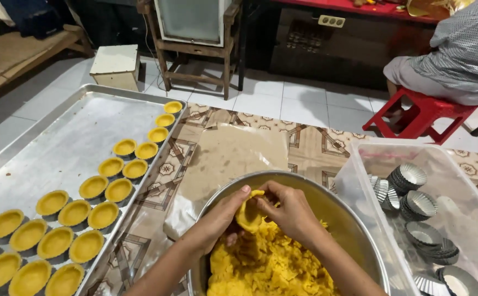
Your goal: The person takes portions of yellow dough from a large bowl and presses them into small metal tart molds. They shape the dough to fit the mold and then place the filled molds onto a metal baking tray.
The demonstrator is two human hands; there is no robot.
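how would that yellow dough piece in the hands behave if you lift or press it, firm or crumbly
The dough piece between the left hand and right hand probably feels soft and mouldable, since it bends around the fingers. It may crumble easily: the dough in the metal bowl lies in flaky bits. It likely weighs little.

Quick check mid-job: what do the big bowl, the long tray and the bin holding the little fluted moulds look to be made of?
Big bowl: likely stainless steel, its rim smooth and reflective.
Long tray: dull, scuffed grey metal, perhaps aluminium.
Bin: clear, slightly cloudy plastic; the floor shows through its wall.
Fluted moulds: thin shiny metal, stacked.
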